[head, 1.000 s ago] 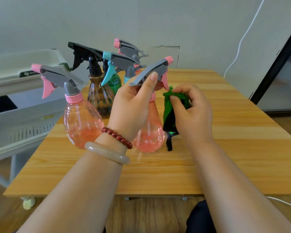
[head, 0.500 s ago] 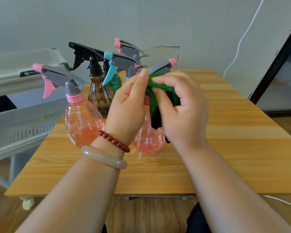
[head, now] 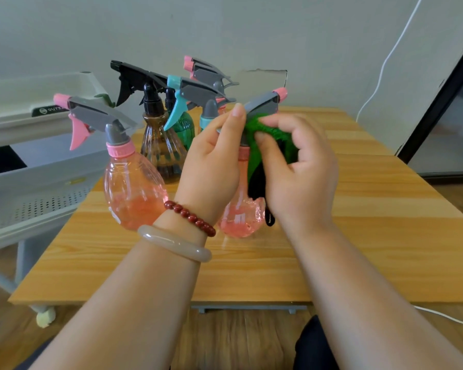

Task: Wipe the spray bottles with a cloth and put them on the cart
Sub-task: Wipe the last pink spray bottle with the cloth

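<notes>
Front and centre is the held pink bottle (head: 239, 220): clear pink body, pink liquid pooled at the bottom, grey trigger head with a pink nozzle pointing up and right. It is tilted low over the table (head: 385, 236); I cannot tell whether its base touches the wood. The left hand (head: 211, 166) grips it at the neck, forefinger laid straight up along the back of the head, the other fingers hidden behind. The right hand (head: 302, 177) has thumb and fingers curled round the cloth (head: 270, 132), bunched green, pressed in under the trigger, a dark part hanging down beside the body.

Count them: one cloth. Four bottle bodies show: the held one, a second pink bottle (head: 134, 193) upright just left, a brown bottle (head: 158, 153) with a black head, and a green bottle (head: 183, 129) behind it. Five heads are plain, including a teal-trigger head (head: 198, 94) and a rear pink-nozzle head (head: 206, 72), their bodies hidden.

On the left wrist, one red bead bracelet (head: 190, 217) and one pale bangle (head: 174, 244). The cart (head: 38, 182) stands at the table's left edge.
</notes>
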Demonstrator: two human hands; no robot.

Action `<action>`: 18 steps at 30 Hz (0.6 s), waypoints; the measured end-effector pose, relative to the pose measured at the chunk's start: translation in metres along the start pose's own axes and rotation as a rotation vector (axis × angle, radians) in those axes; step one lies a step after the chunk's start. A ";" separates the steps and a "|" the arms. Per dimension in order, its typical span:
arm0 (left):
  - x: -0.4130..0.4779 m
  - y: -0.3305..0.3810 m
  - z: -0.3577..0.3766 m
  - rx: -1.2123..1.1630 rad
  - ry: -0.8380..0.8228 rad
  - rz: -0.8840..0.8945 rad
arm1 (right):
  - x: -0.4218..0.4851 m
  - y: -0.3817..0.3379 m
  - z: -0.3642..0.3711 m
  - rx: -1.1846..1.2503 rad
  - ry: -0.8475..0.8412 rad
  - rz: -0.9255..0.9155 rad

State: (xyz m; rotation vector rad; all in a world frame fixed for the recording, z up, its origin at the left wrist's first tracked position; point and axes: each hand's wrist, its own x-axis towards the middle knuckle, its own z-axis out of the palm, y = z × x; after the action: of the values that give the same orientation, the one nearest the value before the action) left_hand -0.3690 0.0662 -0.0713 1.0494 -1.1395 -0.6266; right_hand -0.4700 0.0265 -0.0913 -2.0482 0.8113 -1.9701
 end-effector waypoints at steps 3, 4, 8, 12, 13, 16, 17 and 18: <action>0.002 -0.002 -0.003 -0.050 0.003 -0.030 | -0.014 -0.002 0.004 0.006 -0.144 -0.089; 0.002 -0.002 -0.004 -0.060 -0.009 -0.036 | -0.016 -0.001 0.004 -0.007 -0.176 -0.126; 0.001 -0.001 -0.005 -0.078 -0.010 -0.043 | -0.013 0.000 0.003 -0.087 -0.064 -0.211; 0.001 -0.002 -0.005 -0.060 -0.023 -0.057 | -0.008 0.007 0.000 -0.034 -0.034 -0.086; 0.001 -0.002 -0.006 -0.064 -0.014 -0.071 | -0.010 0.009 0.000 -0.014 -0.056 -0.063; 0.003 -0.003 -0.009 -0.019 -0.002 -0.084 | -0.016 0.012 0.000 0.011 -0.101 -0.045; 0.003 -0.003 -0.009 -0.013 -0.008 -0.074 | -0.016 0.011 -0.001 0.012 -0.110 -0.043; 0.002 -0.003 -0.009 -0.023 -0.014 -0.064 | -0.014 0.009 -0.002 0.007 -0.108 -0.045</action>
State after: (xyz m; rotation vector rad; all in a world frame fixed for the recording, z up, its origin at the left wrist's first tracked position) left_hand -0.3598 0.0657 -0.0738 1.0663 -1.1114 -0.6972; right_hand -0.4734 0.0263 -0.1078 -2.1658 0.7415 -1.8624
